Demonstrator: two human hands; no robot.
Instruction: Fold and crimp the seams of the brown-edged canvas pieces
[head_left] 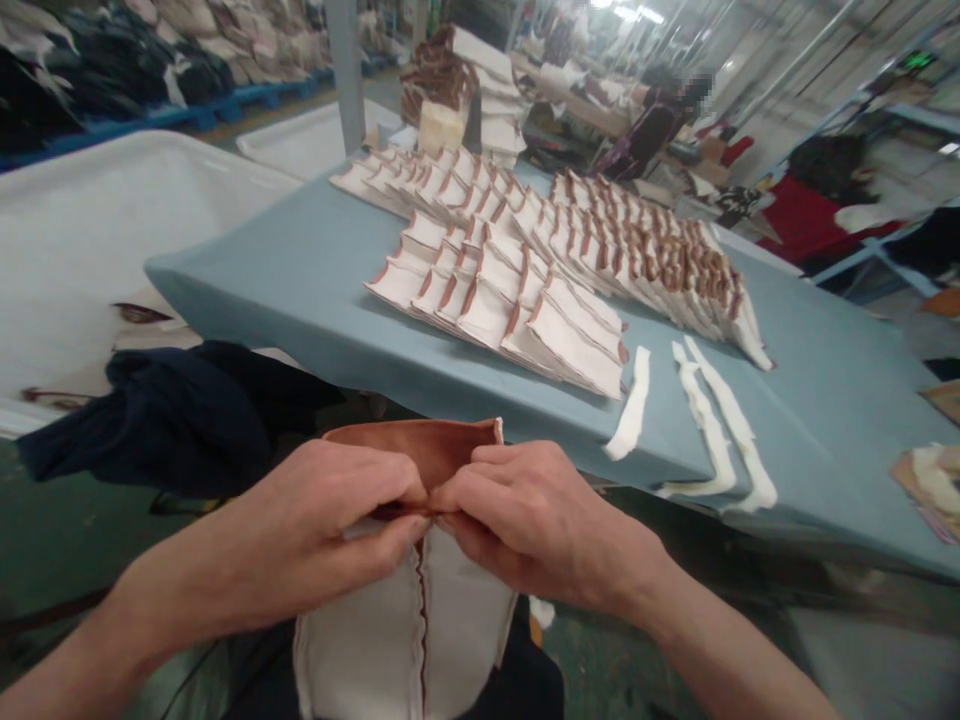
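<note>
Forearms (161,600) angled inward | left hand (341,510) beside right hand (532,510) | fingers (401,478) pinching brown-and-white piece (360,650)

Left hand (345,505) and right hand (532,505) both pinch a piece (360,640), meeting at top of its seam (421,600); brown face above hands, cream below. Beyond: table (255,280), blue, bearing overlapping rows (495,300) of similar items; three strips (632,405), white, near its front edge. Bin (172,220) at left, white; dark cloth (187,420) in front
</note>
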